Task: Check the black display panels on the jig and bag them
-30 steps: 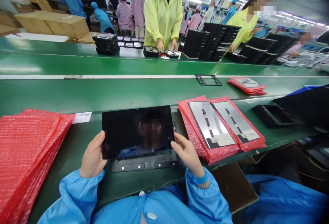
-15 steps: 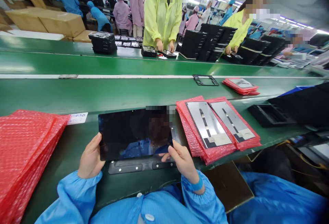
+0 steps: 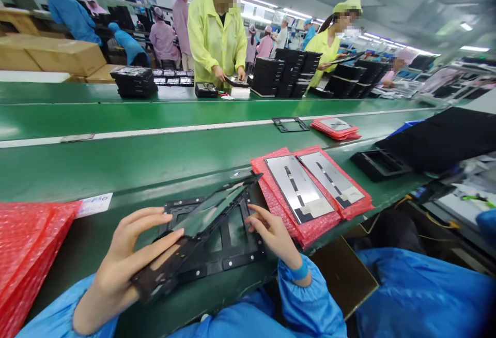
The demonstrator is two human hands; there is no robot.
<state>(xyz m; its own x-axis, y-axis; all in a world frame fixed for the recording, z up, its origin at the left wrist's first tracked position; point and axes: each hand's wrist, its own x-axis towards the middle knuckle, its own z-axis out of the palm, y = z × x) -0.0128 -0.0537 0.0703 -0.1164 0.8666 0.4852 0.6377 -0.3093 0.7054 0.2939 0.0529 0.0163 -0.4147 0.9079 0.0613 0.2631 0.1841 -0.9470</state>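
My left hand (image 3: 124,258) grips the near-left edge of a thin black glass display panel (image 3: 201,214), thumb on top, fingers spread above it. The panel is tilted almost edge-on, its far corner raised toward the red packs. It hangs over a black plastic frame tray (image 3: 228,242) lying on the green bench. My right hand (image 3: 273,232) rests at the panel's right edge over the tray, fingers slightly curled and touching it. Just right of the tray, two silver-backed panels (image 3: 306,185) lie side by side on a stack of red bubble-wrap sheets (image 3: 310,227).
A pile of red bubble wrap (image 3: 27,245) sits at my left, with a white label (image 3: 94,204) beyond it. A green conveyor (image 3: 155,116) runs across with a black frame and another red pack (image 3: 335,127). Black trays (image 3: 382,164) stand right; people in yellow coats work opposite.
The panel, held flat facing me before, has been tipped nearly edge-on and swung diagonally. My left hand moved along its near edge; the view shifted left and up.
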